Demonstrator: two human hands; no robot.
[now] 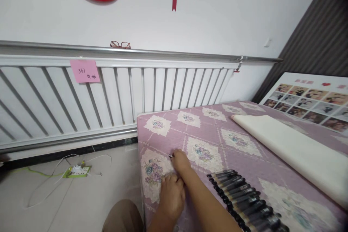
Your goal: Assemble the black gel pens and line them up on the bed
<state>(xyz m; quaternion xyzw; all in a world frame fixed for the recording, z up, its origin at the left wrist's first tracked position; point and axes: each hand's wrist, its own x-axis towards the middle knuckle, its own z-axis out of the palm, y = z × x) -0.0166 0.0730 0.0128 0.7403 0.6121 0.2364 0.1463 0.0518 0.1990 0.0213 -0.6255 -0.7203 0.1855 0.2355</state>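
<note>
My right hand (181, 162) reaches forward over the purple floral mattress (181, 130). Its fingers are closed on a small shiny object (170, 156), whose tip pokes out at the left; its kind is too small to make out. Closer to me, my left hand (172, 194) rests with curled fingers beside my right wrist, touching or nearly touching it. Whatever those fingers may hold is hidden. To the right of my right forearm lies a long row of slim, dark, black-capped tubes (244, 195) with small labels, set side by side.
A folded cream sheet (293, 148) lies across the mattress, and a photo board (310, 98) stands behind it. A white radiator (163, 87) with a pink note (85, 71) runs along the wall. Eyeglasses (120, 45) sit on the pipe. A power strip (77, 171) with cables lies on the floor.
</note>
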